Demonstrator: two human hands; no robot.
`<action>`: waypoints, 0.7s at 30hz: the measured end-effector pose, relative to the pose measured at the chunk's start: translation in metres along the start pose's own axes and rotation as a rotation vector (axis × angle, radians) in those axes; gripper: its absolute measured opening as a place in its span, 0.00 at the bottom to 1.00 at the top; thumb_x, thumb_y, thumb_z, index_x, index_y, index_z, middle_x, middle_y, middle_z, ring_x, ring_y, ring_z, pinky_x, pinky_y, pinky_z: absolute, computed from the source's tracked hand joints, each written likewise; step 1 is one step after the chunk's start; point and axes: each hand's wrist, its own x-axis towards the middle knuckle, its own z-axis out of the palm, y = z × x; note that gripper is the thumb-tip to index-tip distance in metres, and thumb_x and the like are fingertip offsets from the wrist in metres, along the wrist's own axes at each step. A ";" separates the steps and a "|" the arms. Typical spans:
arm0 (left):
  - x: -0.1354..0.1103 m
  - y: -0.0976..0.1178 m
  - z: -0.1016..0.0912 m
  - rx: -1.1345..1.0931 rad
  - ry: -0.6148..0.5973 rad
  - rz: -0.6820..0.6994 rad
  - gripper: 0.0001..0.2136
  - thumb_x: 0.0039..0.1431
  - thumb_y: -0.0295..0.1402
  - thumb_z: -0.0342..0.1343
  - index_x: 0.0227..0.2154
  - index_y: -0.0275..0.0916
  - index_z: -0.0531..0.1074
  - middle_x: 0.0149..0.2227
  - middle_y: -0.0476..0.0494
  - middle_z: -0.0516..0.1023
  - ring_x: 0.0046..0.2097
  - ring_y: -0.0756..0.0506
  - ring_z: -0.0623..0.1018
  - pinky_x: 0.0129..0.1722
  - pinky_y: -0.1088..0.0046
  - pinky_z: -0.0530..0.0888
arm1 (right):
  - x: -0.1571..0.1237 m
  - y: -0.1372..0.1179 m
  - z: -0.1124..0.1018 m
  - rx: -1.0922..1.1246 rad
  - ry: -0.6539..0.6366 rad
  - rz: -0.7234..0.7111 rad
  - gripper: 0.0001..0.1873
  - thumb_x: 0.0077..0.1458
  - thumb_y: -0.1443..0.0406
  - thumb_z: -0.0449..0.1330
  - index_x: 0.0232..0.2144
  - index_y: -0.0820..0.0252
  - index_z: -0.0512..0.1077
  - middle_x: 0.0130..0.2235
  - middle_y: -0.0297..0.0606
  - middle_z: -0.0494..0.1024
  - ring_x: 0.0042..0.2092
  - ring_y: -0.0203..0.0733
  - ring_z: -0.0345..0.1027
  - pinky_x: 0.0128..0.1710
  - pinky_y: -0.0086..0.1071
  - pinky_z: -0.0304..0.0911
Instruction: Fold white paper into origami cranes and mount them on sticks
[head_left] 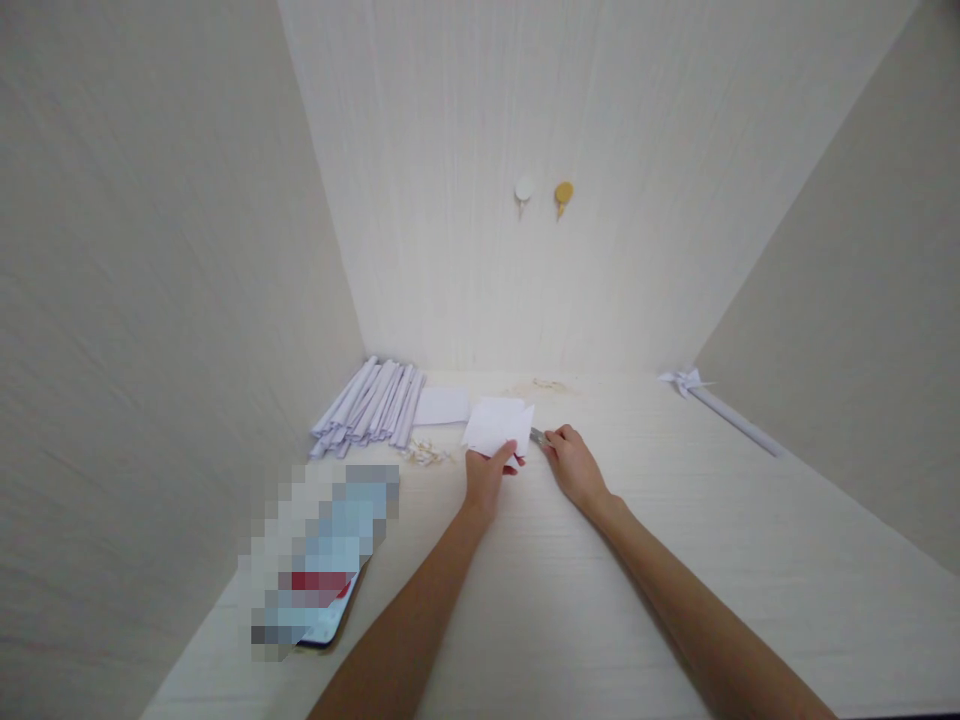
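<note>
Grip first: the left hand (pixel 486 478) has its fingers and thumb pinched on the near edge of a white sheet of paper (pixel 499 425), holding it just above the worktop (pixel 675 560). The right hand (pixel 571 465) is curled tight round a small grey tool (pixel 537 435). Only its tip shows, touching the right edge of the sheet, and what kind of tool it is cannot be told.

The pale worktop sits boxed in by pale walls on three sides, and its near edge is cut off by the frame. At its near left lies a flat device (pixel 322 560), mostly blurred out, so its face is unreadable. Behind that, against the left wall, is a bundle of folded white paper strips (pixel 371 405). A long white stick (pixel 739 425) with a folded paper shape at its far end lies along the right wall. A second white sheet (pixel 442 405) lies flat between the bundle and the held sheet. Tiny paper scraps (pixel 427 453) lie just in front of it. Two small hooks are on the back wall, one white (pixel 524 190) and one yellow (pixel 563 192).
</note>
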 end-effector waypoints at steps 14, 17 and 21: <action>0.004 -0.003 0.003 0.003 0.002 -0.038 0.08 0.34 0.32 0.58 0.21 0.34 0.70 0.18 0.51 0.72 0.18 0.53 0.70 0.16 0.80 0.63 | 0.020 0.008 0.012 0.001 -0.035 0.073 0.11 0.54 0.68 0.53 0.35 0.60 0.75 0.36 0.44 0.69 0.40 0.43 0.61 0.35 0.32 0.56; 0.004 -0.003 0.002 -0.001 0.008 -0.040 0.08 0.34 0.32 0.59 0.21 0.34 0.70 0.18 0.51 0.72 0.18 0.53 0.70 0.17 0.79 0.63 | 0.020 0.008 0.012 -0.003 -0.043 0.107 0.12 0.53 0.67 0.53 0.37 0.57 0.75 0.37 0.44 0.69 0.40 0.44 0.61 0.34 0.32 0.56; 0.004 -0.003 0.002 0.006 0.015 -0.042 0.08 0.34 0.32 0.59 0.21 0.34 0.70 0.18 0.51 0.72 0.18 0.53 0.70 0.17 0.79 0.63 | 0.020 0.009 0.013 0.046 -0.023 0.097 0.11 0.53 0.66 0.53 0.35 0.57 0.76 0.37 0.45 0.69 0.40 0.46 0.61 0.34 0.34 0.56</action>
